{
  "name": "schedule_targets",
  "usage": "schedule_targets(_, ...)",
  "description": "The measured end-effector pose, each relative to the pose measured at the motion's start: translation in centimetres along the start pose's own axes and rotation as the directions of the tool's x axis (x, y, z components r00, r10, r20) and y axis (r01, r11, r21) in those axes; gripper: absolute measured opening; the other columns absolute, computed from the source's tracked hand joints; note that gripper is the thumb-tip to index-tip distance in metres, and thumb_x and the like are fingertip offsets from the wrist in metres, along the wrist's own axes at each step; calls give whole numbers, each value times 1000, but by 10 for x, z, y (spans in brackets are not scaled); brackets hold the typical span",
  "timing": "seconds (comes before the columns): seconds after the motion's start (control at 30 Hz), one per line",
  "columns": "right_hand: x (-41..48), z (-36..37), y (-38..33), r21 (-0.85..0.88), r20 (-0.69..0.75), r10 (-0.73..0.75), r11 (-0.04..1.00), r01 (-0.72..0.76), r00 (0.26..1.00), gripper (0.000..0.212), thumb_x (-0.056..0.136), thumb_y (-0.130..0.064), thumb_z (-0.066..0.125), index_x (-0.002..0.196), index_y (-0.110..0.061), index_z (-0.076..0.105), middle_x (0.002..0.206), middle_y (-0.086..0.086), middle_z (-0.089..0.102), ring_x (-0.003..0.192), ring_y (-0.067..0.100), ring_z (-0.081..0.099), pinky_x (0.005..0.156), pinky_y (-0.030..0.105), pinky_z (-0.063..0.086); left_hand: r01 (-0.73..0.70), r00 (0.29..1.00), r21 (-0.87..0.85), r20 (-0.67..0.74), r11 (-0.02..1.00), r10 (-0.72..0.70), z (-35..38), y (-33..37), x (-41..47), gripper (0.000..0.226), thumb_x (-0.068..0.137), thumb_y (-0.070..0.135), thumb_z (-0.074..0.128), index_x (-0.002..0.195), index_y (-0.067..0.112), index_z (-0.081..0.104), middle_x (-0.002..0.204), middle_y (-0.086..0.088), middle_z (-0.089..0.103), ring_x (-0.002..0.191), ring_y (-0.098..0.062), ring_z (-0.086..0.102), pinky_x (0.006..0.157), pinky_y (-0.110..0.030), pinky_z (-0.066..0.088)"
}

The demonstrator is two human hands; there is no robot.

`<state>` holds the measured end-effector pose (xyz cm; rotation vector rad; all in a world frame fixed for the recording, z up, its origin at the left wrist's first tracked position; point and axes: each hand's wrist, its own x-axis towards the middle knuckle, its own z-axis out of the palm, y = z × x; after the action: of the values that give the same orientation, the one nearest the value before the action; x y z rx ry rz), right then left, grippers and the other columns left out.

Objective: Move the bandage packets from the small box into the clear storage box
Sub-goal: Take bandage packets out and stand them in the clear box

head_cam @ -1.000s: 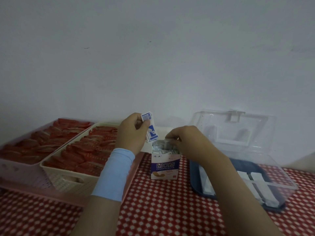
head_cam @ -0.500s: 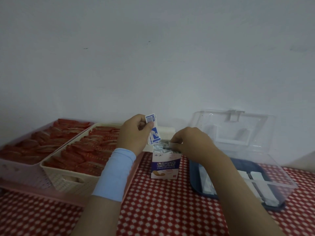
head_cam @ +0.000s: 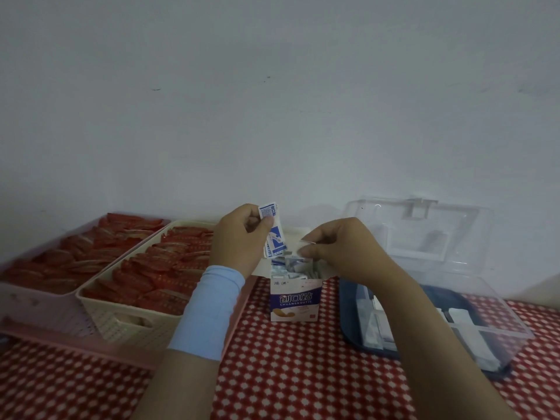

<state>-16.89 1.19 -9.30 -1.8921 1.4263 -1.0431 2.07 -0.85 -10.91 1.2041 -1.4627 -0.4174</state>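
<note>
Bandage packets (head_cam: pixel 274 234), blue-white, print unreadable, pinched upright in my left hand (head_cam: pixel 239 237). My right hand (head_cam: pixel 342 250) pinches pale packet (head_cam: pixel 306 247) just above small box (head_cam: pixel 295 298), still full, front lettered "CHUANGKOUTIE". Clear storage box (head_cam: pixel 485 304) beside it, lid open.

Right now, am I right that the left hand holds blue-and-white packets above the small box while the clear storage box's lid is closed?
Not quite: the lid of the clear storage box stands open, tipped up toward the wall, as the head view shows. The left hand does hold blue-and-white packets above the small box.
</note>
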Motion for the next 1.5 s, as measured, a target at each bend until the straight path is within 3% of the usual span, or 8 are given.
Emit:
schedule_targets(0.37,4,8,5,-244,-306,-336,932,268,891,31,99,-7,57,127,-15,67,108,-5,64,90,10,62,85,37,58,14,995,-6,-95,1000,-15,1,1,0,21,92,18,66,80,1,61,76,-10,70,72,-25,71,67,-49,58)
schedule_targets(0.53,1,-6,-8,-321,-469,-501,864,388,728,29,100,-4,56,126,-10,67,103,-8,60,88,4,57,83,18,52,46,967,-35,-250,998,-53,-7,2,4,13,92,17,64,82,8,65,76,-1,70,72,-20,71,67,-41,60)
schedule_targets(0.77,0,10,1,-376,-412,-435,881,286,801,29,102,-6,52,128,-6,65,111,4,64,95,11,56,81,-4,33,1,985,18,-171,1000,2,-5,8,1,15,92,20,65,80,11,64,76,3,71,70,-9,70,64,-36,60)
schedule_targets(0.9,-5,-1,-14,-54,-410,-296,952,301,863,31,100,-8,57,127,-21,66,102,-8,68,84,3,65,79,8,49,-10,990,2,-139,1000,10,-6,12,1,11,90,19,69,80,14,69,76,2,72,70,-15,70,65,-36,59)
schedule_targets(1.03,-9,-2,-22,-1,-283,-310,946,323,908,33,97,-10,61,121,-32,67,88,-14,66,80,-2,62,78,9,48,121,984,-193,153,974,-92,-9,23,0,4,88,14,71,88,12,74,82,-7,76,70,-22,68,63,-31,59)
schedule_targets(1.2,-8,3,-21,-43,-293,-316,947,318,902,37,97,-15,62,129,-34,64,97,-24,62,92,-6,60,87,5,45,434,840,-438,512,787,-179,-3,25,-9,35,95,19,62,119,-6,62,101,-20,64,87,-28,59,77,-39,56)
schedule_targets(1.33,-8,1,-22,20,-270,-293,951,310,917,37,97,-12,63,128,-32,65,93,-23,62,83,-6,62,83,10,49,574,766,-537,619,619,-173,-2,24,-14,58,86,35,63,129,-4,59,123,-32,59,108,-39,55,102,-58,42)
schedule_targets(1.5,-9,6,-21,-2,-262,-322,943,333,910,38,97,-12,63,131,-30,63,103,-21,64,93,-9,60,88,7,46,608,729,-550,673,572,-129,5,24,-18,73,72,44,85,124,-3,63,130,-36,52,117,-45,46,115,-63,21)
